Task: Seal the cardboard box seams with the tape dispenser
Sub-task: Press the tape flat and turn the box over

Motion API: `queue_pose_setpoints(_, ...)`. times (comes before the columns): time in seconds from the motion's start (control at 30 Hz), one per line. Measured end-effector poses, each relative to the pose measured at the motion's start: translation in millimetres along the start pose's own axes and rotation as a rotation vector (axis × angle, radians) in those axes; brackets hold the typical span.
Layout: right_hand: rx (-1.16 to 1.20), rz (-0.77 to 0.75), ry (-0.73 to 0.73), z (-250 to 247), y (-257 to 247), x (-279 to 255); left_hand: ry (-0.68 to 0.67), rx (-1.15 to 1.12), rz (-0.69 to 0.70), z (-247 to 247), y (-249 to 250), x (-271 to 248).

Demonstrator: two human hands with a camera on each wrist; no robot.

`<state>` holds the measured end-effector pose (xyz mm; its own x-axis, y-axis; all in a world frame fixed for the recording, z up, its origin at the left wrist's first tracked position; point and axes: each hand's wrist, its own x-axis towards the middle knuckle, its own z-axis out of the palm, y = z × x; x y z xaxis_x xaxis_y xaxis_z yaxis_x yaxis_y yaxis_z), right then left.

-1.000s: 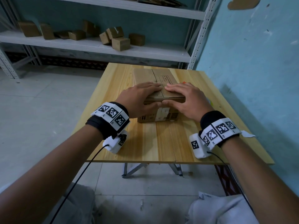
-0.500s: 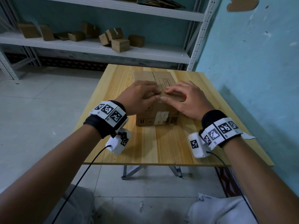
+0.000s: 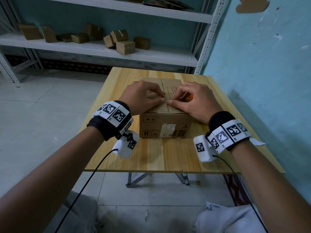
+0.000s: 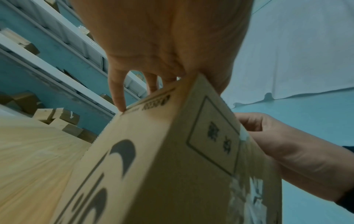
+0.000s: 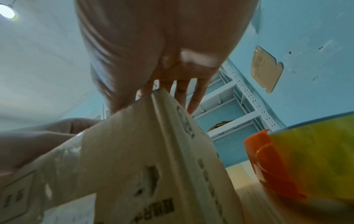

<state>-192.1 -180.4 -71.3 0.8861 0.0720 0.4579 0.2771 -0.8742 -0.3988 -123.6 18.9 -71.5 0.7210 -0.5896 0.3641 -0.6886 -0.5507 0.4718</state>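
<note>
A brown cardboard box (image 3: 165, 125) stands upright on the wooden table (image 3: 159, 157), its top flaps folded shut along a centre seam. Both hands rest on the top. My left hand (image 3: 160, 98) and right hand (image 3: 174, 100) have arched fingers, and their fingertips and thumbs press the flaps where they meet. From the left wrist view the fingertips (image 4: 119, 106) touch the box's (image 4: 153, 166) top edge. The orange tape dispenser (image 5: 277, 166) with a yellowish roll lies just right of the box (image 5: 134, 166); only an orange sliver of the dispenser (image 3: 190, 97) shows behind my right hand.
A blue wall (image 3: 260, 81) runs close along the table's right side. Behind the table stands a white metal shelf (image 3: 101, 51) with several small cardboard boxes (image 3: 125, 47). A white paper scrap (image 3: 257, 142) lies at the table's right edge.
My hands lay flat over the near end of the box top; now the fingers are arched, with tips and thumbs gathered at the centre seam. The box has settled level.
</note>
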Motion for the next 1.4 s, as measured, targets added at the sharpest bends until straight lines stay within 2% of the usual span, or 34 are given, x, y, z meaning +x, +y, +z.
queue_pose_setpoints(0.17, 0.024, -0.002, 0.039, 1, 0, 1, 0.034, -0.030, 0.015, -1, 0, 2)
queue_pose_setpoints(0.27, 0.059, 0.017, 0.010, 4, 4, 1, -0.004, -0.011, 0.023, 1, -1, 3)
queue_pose_setpoints(0.47, 0.046, 0.184, -0.217, -5, 14, 1, -0.223, -0.069, -0.158, -7, -2, 3)
queue_pose_setpoints(0.57, 0.116, 0.238, -0.329, -7, 16, 0, -0.278, -0.087, -0.171, -9, 0, 1)
queue_pose_setpoints(0.7, 0.137, 0.265, -0.392, -3, 16, -1, -0.304, -0.067, -0.164, -9, 2, 2)
queue_pose_setpoints(0.93, 0.096, 0.287, -0.355, -4, 15, 1, -0.259, 0.007, -0.115, -6, -5, 4)
queue_pose_setpoints(1.13, 0.029, 0.280, -0.285, -4, 11, 2, -0.234, -0.037, -0.130, -5, -5, 4)
queue_pose_setpoints(1.4, -0.039, 0.283, -0.282, -5, 8, 2, -0.184, -0.017, -0.113, -7, -7, 4)
